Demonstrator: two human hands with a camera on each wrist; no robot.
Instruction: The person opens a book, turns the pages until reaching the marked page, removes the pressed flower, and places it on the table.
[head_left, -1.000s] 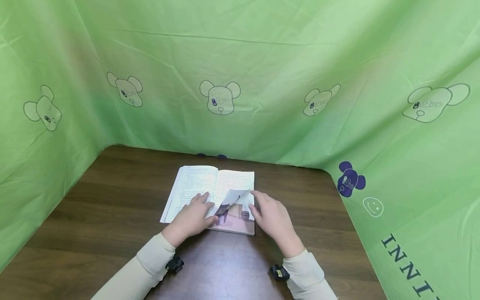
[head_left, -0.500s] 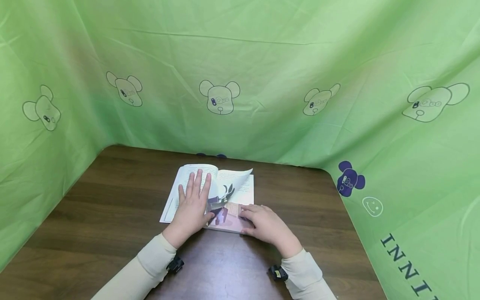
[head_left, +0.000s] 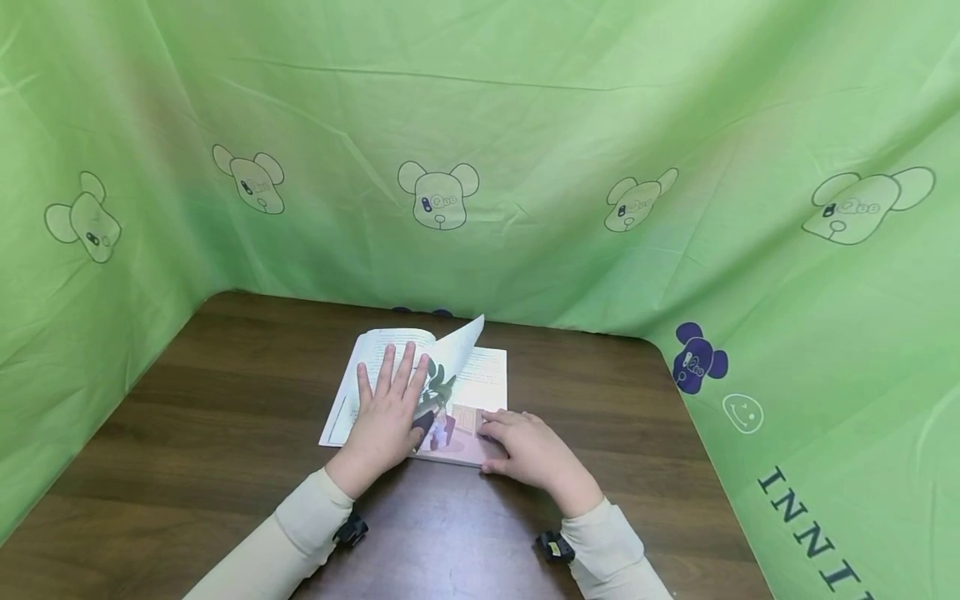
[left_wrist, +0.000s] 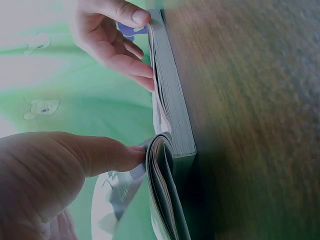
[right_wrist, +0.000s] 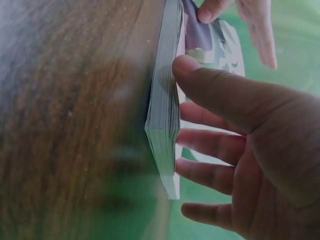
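Observation:
An open paperback book (head_left: pixel 480 379) lies on the table, printed text on its pages and a pink illustration at the lower right. One leaf (head_left: pixel 461 340) stands lifted and curved near the spine. My left hand (head_left: pixel 382 425) rests spread on the left page, fingers straight, its thumb pressing the leaf's lower corner by the spine. On the lower right page rests my right hand (head_left: pixel 532 450), fingertips on the paper. The right wrist view shows the right thumb (right_wrist: pixel 187 65) by the page edge and the fingers slightly bent, gripping nothing.
The dark wooden table (head_left: pixel 225 400) carries the book near its middle. A green cloth (head_left: pixel 525 100) printed with bear heads hangs behind and along both sides. Each wrist wears a small black camera, such as the right wrist camera (head_left: pixel 555 546).
The left hand has flattened and spread on the left page. The right hand has moved down from the right edge onto the lower page. The leaf has swung up and leftward.

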